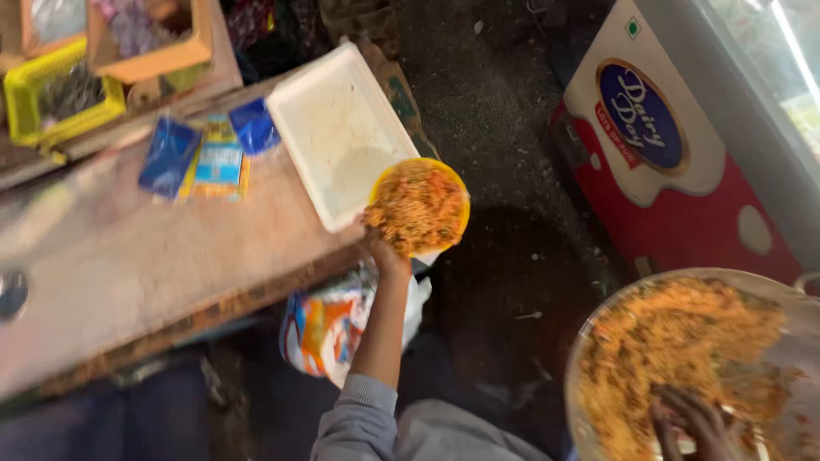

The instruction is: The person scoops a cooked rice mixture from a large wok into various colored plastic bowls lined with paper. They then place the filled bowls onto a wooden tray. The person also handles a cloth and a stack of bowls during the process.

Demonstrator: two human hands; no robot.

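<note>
While the fingers (369,232) of the left hand (380,248) are curled under the near rim of a yellow plate (419,207), the plate is held out at arm's length, heaped with orange-brown fried noodles or rice; which of the two cannot be told through the blur. The plate is carried level, partly over the near corner of a white rectangular tray (337,128) that lies on the worn wooden surface (128,256). The fingers (679,410) of the right hand (694,424) are spread and pressed down into the same food in a large round metal platter (589,341), well to the right of the plate; no clear pinch on anything can be made out there.

The step in hand is judged to be the handing over or setting down of a filled portion, the serving itself seeming done. For the next move, the plate would need to be kept level and lowered onto a bare part of the surface beside the tray, or passed on, without the heap being tipped.

Farther left of the tray, blue packets (201,154) are spread on the surface, with a yellow basket (21,94) and a wooden box (158,60) behind them. A printed plastic bag (325,329) hangs below the plate, and a red-and-white freezer chest (658,137) stands well to its right.
</note>
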